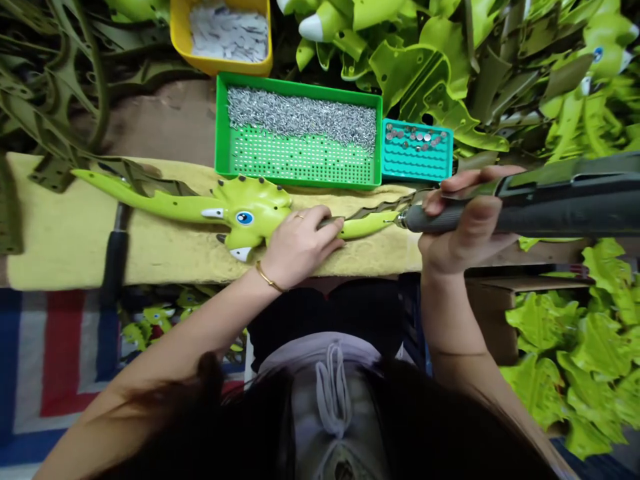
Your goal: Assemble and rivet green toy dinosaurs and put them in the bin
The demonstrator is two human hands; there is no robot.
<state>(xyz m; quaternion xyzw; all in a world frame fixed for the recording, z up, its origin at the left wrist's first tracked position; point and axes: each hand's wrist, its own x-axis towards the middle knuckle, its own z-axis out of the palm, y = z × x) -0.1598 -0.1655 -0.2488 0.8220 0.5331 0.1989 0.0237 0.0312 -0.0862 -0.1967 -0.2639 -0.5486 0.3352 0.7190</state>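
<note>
A lime-green plastic toy dinosaur bow (175, 208), with a blue eye, white horns and a frilled head, lies across the yellow towel (60, 247). My left hand (305, 240) is closed over its middle, just right of the head, and hides the part beneath. In my right hand (465, 220) is a dark electric screwdriver (560, 197), held level with its tip pointing left. The tip meets the right end of the bow. Whether a screw sits at the tip is too small to tell.
A green perforated tray (300, 180) holds many small screws. Beside it stands a teal tray (417, 170) with small round pieces. A yellow bin (220, 63) of white pieces is behind. A black-handled tool (116, 260) lies at left. Green parts (590, 333) pile up at right.
</note>
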